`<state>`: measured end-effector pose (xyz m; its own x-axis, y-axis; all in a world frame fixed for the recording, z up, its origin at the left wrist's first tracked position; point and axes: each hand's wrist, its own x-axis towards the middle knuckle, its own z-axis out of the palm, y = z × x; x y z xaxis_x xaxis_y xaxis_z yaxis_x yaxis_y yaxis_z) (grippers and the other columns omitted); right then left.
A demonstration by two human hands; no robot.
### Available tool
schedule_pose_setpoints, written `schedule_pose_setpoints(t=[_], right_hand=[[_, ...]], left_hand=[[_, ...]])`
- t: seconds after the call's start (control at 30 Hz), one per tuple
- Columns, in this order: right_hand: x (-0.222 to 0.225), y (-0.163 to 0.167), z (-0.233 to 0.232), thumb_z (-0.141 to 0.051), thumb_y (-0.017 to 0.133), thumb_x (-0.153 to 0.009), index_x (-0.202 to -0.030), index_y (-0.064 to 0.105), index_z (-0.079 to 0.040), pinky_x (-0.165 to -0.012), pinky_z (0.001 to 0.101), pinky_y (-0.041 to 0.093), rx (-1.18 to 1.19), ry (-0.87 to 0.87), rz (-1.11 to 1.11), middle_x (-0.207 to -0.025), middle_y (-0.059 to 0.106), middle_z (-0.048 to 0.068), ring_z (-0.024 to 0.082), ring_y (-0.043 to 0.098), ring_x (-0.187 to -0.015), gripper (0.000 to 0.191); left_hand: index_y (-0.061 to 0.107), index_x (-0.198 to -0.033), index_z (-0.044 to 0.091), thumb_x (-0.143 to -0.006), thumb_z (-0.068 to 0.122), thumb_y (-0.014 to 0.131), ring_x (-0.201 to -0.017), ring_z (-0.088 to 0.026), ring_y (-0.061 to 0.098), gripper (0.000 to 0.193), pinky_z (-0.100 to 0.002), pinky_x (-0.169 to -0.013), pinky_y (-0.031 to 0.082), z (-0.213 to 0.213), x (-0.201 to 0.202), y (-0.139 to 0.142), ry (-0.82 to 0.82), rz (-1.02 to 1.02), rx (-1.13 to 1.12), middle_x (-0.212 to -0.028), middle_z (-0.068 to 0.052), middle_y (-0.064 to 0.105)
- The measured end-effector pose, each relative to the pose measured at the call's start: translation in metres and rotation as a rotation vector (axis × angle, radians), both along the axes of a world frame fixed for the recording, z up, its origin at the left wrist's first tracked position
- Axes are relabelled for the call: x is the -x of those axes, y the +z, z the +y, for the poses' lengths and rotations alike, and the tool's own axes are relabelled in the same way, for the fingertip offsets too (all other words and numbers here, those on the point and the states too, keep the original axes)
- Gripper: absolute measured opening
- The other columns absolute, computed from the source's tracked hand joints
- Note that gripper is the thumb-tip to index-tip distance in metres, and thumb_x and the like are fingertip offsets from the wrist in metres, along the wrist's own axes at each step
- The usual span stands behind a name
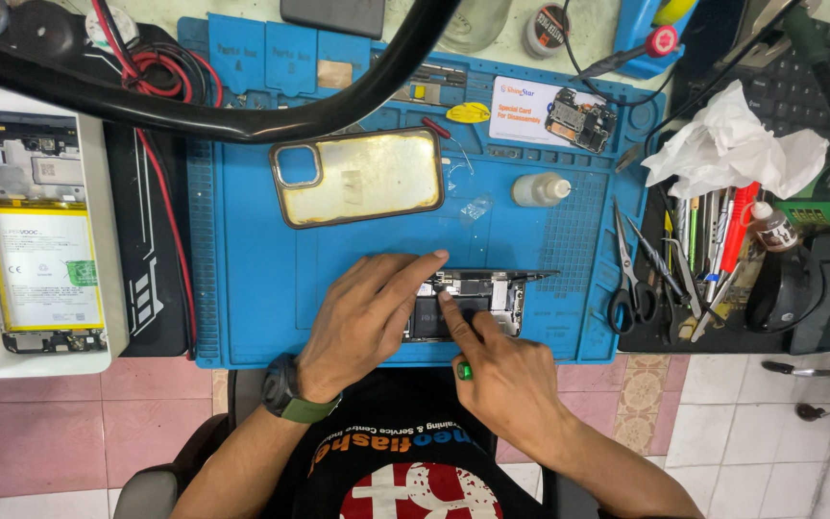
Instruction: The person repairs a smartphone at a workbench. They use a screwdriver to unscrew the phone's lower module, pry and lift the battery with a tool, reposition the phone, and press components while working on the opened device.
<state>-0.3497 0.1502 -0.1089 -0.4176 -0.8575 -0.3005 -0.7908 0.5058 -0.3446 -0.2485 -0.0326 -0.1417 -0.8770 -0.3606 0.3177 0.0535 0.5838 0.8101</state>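
— What's the bench like?

— A blue repair mat (242,288) covers a pale worktop, with pink floor tiles below its near edge. A thick black cable (194,111) arcs across the top of the view.

— And the hands?

— Both are at the near edge of the mat, on an opened phone (477,298) lying flat with its insides up. The left hand (367,322), with a dark watch on a green strap (285,394) at the wrist, lies palm down over the phone's left part, fingers spread and flat, the index fingertip reaching its far edge. It presses rather than clasps.

— The right?

— The right hand (501,375) is curled closed around a small tool with a green end (465,369), which peeps out by the thumb. Its index finger stretches forward, the tip touching the phone's dark inner part. The working end of the tool is hidden.

— What lies around?

— A clear phone case (357,178) sits farther up the mat, a small white dropper bottle (540,189) to its right. Scissors (631,288) and other tools lie in a black tray on the right, beneath crumpled white tissue (732,144). On the left, a white tray (108,288) holds another opened phone with a yellow-edged battery (40,269).
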Motion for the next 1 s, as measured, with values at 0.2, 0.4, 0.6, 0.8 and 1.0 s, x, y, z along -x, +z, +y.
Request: schedule_pose_setpoints(t=[0.2,0.4,0.6,0.8,1.0], right_hand=[[0.010,0.012,-0.006,-0.012,0.067,-0.077,-0.148,0.053,-0.017,-0.047,0.0446,0.052,-0.055,-0.017,-0.066,-0.085,0.062,0.009,0.030,0.064,-0.052,0.073],[0.021,0.014,-0.011,-0.011,0.067,-0.077,-0.141,0.061,-0.015,-0.047,0.0458,0.051,-0.029,0.011,-0.099,-0.087,0.066,0.010,0.031,0.063,-0.052,0.065],[0.027,0.012,-0.002,-0.007,0.064,-0.077,-0.139,0.066,-0.014,-0.049,0.0434,0.050,0.098,0.002,-0.145,-0.081,0.062,0.008,0.029,0.062,-0.055,0.062],[0.009,0.012,0.013,-0.009,0.065,-0.077,-0.137,0.067,-0.019,-0.050,0.0391,0.052,0.179,-0.068,0.009,-0.077,0.057,0.005,0.022,0.060,-0.050,0.060],[0.009,0.004,0.002,-0.010,0.067,-0.077,-0.139,0.065,-0.018,-0.044,0.0404,0.050,0.103,-0.008,0.067,-0.081,0.058,0.006,0.024,0.060,-0.046,0.062]], left_hand=[[0.057,-0.143,0.010,-0.092,-0.004,0.063,-0.098,-0.031,0.067,0.053,-0.042,-0.084,0.054,-0.001,0.000,0.001,-0.005,-0.002,-0.007,-0.116,-0.013,0.069],[0.058,-0.142,0.010,-0.092,-0.004,0.063,-0.097,-0.031,0.067,0.052,-0.042,-0.082,0.053,-0.002,0.001,0.001,-0.011,-0.012,-0.013,-0.114,-0.013,0.069],[0.058,-0.141,0.009,-0.091,-0.004,0.063,-0.098,-0.033,0.067,0.052,-0.043,-0.084,0.053,-0.001,0.000,0.005,-0.005,0.027,-0.007,-0.116,-0.014,0.068],[0.057,-0.142,0.008,-0.093,-0.004,0.062,-0.098,-0.033,0.066,0.051,-0.043,-0.084,0.054,-0.002,0.002,0.003,0.003,0.016,-0.010,-0.116,-0.015,0.068],[0.058,-0.141,0.009,-0.092,-0.004,0.062,-0.097,-0.033,0.066,0.051,-0.044,-0.084,0.053,0.000,0.002,0.003,-0.002,0.010,-0.002,-0.115,-0.014,0.068]])
